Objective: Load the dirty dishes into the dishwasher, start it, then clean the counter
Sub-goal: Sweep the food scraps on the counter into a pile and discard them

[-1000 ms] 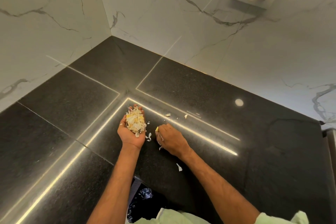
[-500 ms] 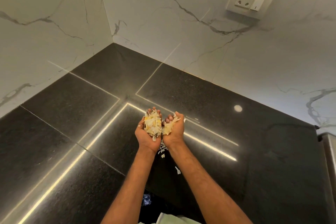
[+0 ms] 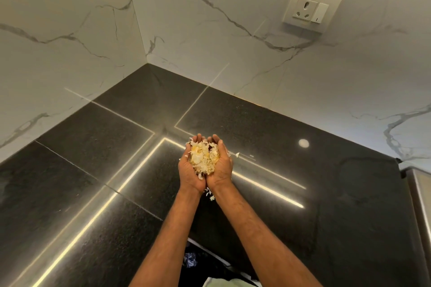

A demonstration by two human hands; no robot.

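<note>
R hand [image 3: 221,168], sweeping worktop [image 3: 326,205] a sec ago, joins L hand [image 3: 189,171] mid-frame; both cup scraps [image 3: 203,158]. Worktop looks nearly clean.

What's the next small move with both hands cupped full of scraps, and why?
Probably draw both hands back toward the counter's near edge, pressed together. The left hand and right hand cup a heaped pile of scraps above the counter, and loose bits show below the wrists, so any gap may spill more.
</note>
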